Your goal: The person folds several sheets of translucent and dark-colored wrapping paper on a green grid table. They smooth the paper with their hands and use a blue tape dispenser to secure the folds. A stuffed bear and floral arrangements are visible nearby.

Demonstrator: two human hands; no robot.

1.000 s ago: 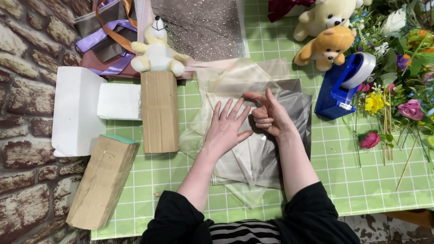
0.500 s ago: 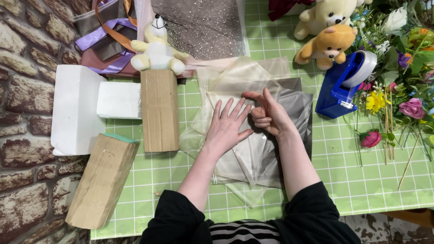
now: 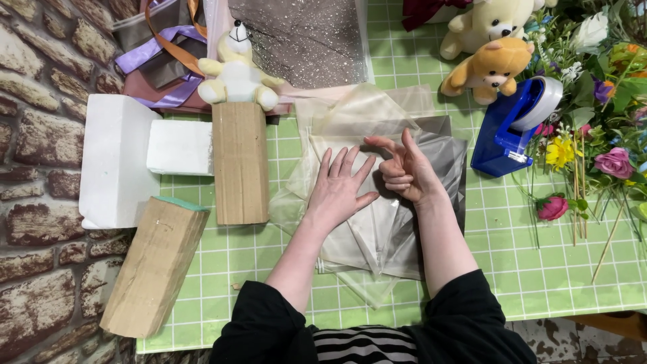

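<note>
Far left, 9 o'clock: brick-pattern wall (image 3: 34,168), rough, mottled brown and cream. Against it a white foam block (image 3: 114,162), matte, L-shaped with a smaller white block (image 3: 180,147) beside it. At 7 o'clock a brown paper-wrapped block (image 3: 155,266), tilted, green edge showing at its top. A second upright cardboard-brown block (image 3: 240,162) stands just right of the foam. Above it, 11 o'clock, a small cream plush toy (image 3: 237,71) and purple and orange satin ribbons (image 3: 158,47).

Centre: stack of clear cellophane sheets (image 3: 367,121), glossy, crinkled, corners fanned out, over a grey sheet (image 3: 448,158). Left hand (image 3: 340,189) lies flat on the stack, fingers spread wide. Right hand (image 3: 408,172) is raised just above the sheets, fingers curled, thumb and forefinger out; it seems to pinch a film edge, but I cannot tell.

At 12 o'clock a dark glittery sheet (image 3: 303,37). At 1 o'clock two plush bears (image 3: 492,40), cream and tan. At 2 o'clock a blue tape dispenser (image 3: 512,125), hard plastic. Far right: artificial flowers (image 3: 600,141), mixed colours, thin stems.

Surface (image 3: 539,269): green checked cloth, smooth.
</note>
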